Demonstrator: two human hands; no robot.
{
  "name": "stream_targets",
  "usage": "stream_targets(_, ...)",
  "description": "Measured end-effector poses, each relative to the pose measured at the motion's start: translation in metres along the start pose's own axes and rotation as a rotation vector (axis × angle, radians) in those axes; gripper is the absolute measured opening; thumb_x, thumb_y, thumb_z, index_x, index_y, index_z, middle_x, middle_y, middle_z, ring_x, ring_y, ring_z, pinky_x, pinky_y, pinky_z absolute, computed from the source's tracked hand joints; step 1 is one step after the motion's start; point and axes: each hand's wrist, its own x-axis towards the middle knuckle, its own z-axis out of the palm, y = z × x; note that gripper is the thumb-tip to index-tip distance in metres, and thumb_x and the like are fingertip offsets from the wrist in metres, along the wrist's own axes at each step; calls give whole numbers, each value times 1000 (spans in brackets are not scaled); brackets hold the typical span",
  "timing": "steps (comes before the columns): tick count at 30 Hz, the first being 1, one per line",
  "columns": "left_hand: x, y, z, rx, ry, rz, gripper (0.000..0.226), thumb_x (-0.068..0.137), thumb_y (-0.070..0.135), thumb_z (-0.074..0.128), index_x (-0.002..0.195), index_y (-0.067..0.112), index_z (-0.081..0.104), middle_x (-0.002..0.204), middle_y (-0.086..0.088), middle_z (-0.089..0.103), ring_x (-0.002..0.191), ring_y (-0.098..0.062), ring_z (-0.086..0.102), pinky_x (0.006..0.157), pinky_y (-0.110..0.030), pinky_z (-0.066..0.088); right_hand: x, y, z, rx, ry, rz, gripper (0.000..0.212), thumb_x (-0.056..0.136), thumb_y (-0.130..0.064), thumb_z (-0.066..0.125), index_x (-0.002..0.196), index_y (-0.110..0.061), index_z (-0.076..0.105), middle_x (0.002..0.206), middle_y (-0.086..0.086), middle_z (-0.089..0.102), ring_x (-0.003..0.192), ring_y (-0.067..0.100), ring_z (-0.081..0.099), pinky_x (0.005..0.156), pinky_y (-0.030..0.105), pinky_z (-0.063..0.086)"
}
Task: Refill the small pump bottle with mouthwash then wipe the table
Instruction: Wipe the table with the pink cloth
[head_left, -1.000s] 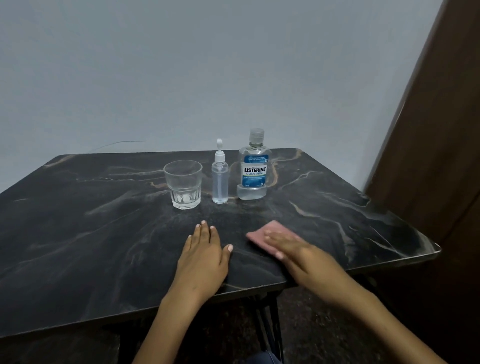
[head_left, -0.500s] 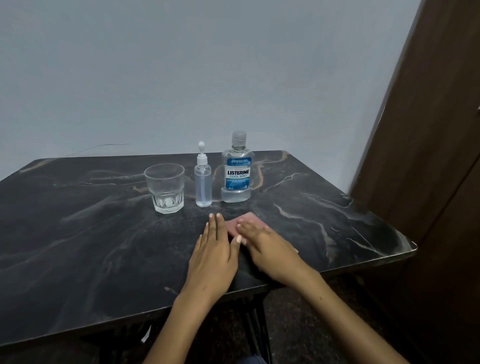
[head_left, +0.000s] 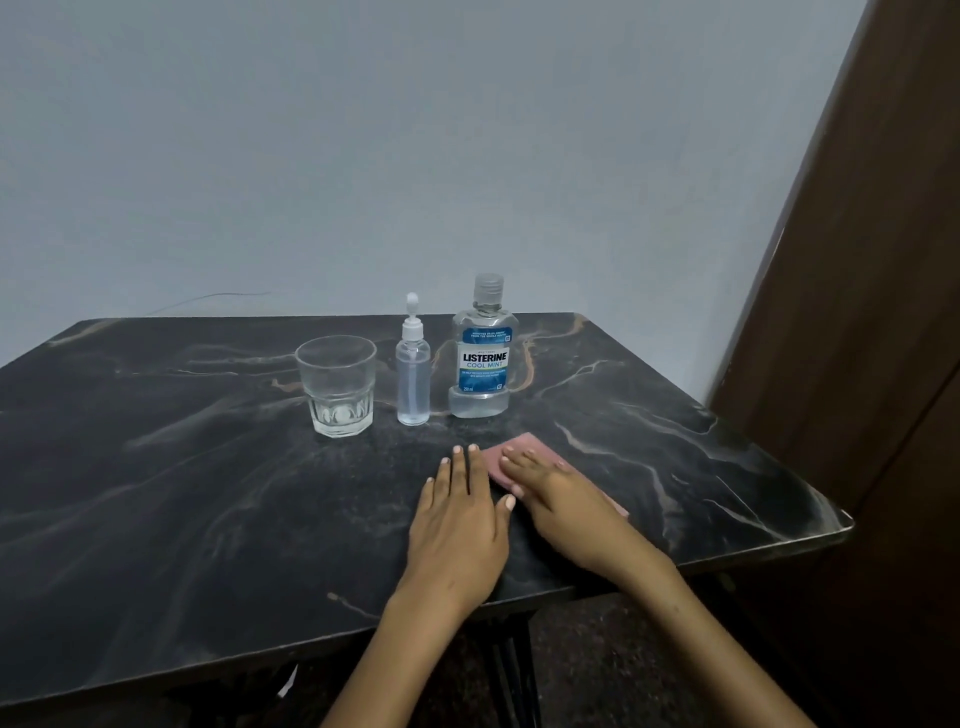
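Near the front edge of the dark marbled table (head_left: 171, 499), right of centre: left hand (head_left: 457, 525) lying flat, palm down, fingers straight and together, holding nothing. Just beside it, thumb tips almost meeting: right hand (head_left: 558, 501) pressed flat with straight fingers on a pink cloth (head_left: 519, 451), covering most of it, only the far corner and a sliver by the wrist showing. Beyond the hands, in a row across the middle: clear faceted glass (head_left: 337, 387), small pump bottle (head_left: 413, 374), mouthwash bottle (head_left: 483, 358), all upright, near one another yet not touching. Pump bottle clear, slim, white pump head on, dip tube visible inside; fill level hard to judge. Mouthwash bottle clear with a blue label, ribbed cap on, pale liquid at the base. Broad bare tabletop to the left of the hands and glass, less to the right before the angled right edge. Back edge close to the grey wall (head_left: 415, 156). Brown door (head_left: 878, 312) close by the right corner.
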Motion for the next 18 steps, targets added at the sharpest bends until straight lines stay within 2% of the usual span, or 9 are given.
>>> stream_targets(3,2,1,1,29,-5,-6,60,100,40,18,147,8,-3,157,-11,-3,144,-21,-3,115,-33,0,27,5,2,-21,30,62,41,98,-15,37,139,-9,42,153,5,33,142,18,27,117,31,20)
stream_targets(6,4,2,-1,49,-17,25,58,100,40,17,147,9,6,157,-12,-2,144,-21,-3,115,-33,0,32,21,-5,-70,138,217,38,97,-16,35,131,-6,48,145,10,44,132,28,41,111,37,31)
stream_targets(10,6,5,-1,43,-15,59,57,100,39,19,147,8,10,157,-11,1,144,-19,-2,115,-32,-1,12,35,-12,-92,216,360,35,97,-15,35,128,-5,49,140,11,49,128,27,44,109,37,32)
stream_targets(12,8,6,2,43,-7,66,57,100,38,19,147,7,10,157,-12,2,144,-19,-1,115,-32,-1,-5,30,-6,-100,224,319,38,98,-15,36,132,-6,47,143,9,47,132,24,41,111,33,28)
stream_targets(14,11,9,5,47,1,70,57,100,37,20,147,7,10,157,-13,3,144,-20,0,115,-31,-1,-17,22,1,-77,196,202,43,98,-16,37,140,-11,41,150,4,38,140,18,32,115,29,19)
stream_targets(18,15,13,9,51,16,75,56,100,35,21,147,6,9,157,-13,5,144,-19,2,115,-30,-1,-1,16,-5,-4,35,64,44,100,-16,38,143,-13,36,155,2,27,145,14,19,115,23,11)
